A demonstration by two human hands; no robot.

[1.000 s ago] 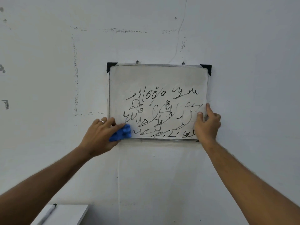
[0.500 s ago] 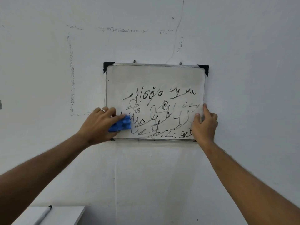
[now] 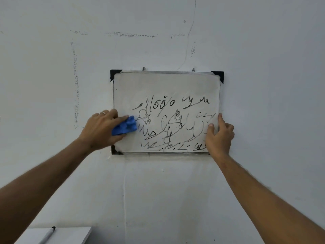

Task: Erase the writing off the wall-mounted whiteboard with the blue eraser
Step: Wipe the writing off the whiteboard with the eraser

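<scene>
A small whiteboard (image 3: pixel 167 85) with black corner caps hangs on the wall, its lower half covered in black scribbled writing (image 3: pixel 172 124). My left hand (image 3: pixel 100 129) grips a crumpled blue eraser (image 3: pixel 125 128) and presses it against the board's left side, at mid height. The strip below the eraser, down to the bottom left corner, is wiped bare. My right hand (image 3: pixel 219 136) holds the board's right edge near the bottom corner, thumb on the front face and fingers curled round the frame.
The wall (image 3: pixel 263 67) around the board is pale and scuffed, with a thin crack above. A white surface (image 3: pixel 70 235) at the bottom left carries a black-capped marker (image 3: pixel 47 235).
My left hand has slid the eraser upward along the board's left side, from the bottom corner to mid height, wiping the writing there. My right hand has kept its hold on the right edge.
</scene>
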